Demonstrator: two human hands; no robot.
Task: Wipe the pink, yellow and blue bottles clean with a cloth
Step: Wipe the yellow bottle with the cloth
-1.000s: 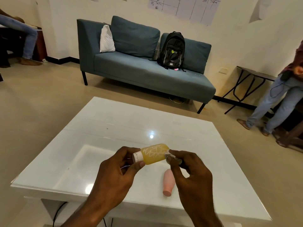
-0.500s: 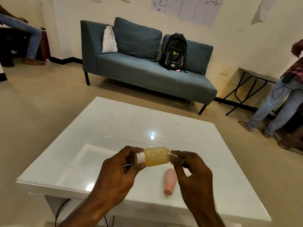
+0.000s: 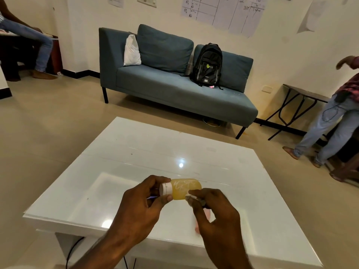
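Two bottles are seen. One translucent yellow plastic bottle (image 3: 184, 189), rounded, with white scribbled markings and a white screw cap, is held sideways above the glossy white counter (image 3: 120, 191). The left hand (image 3: 139, 208) is clamped on its cap end. The right hand (image 3: 213, 212) is pinched on one small white cloth scrap (image 3: 189, 197) pressed against the bottle's body. One matte pink bottle (image 3: 206, 215) lies on the counter, mostly hidden behind the right hand.
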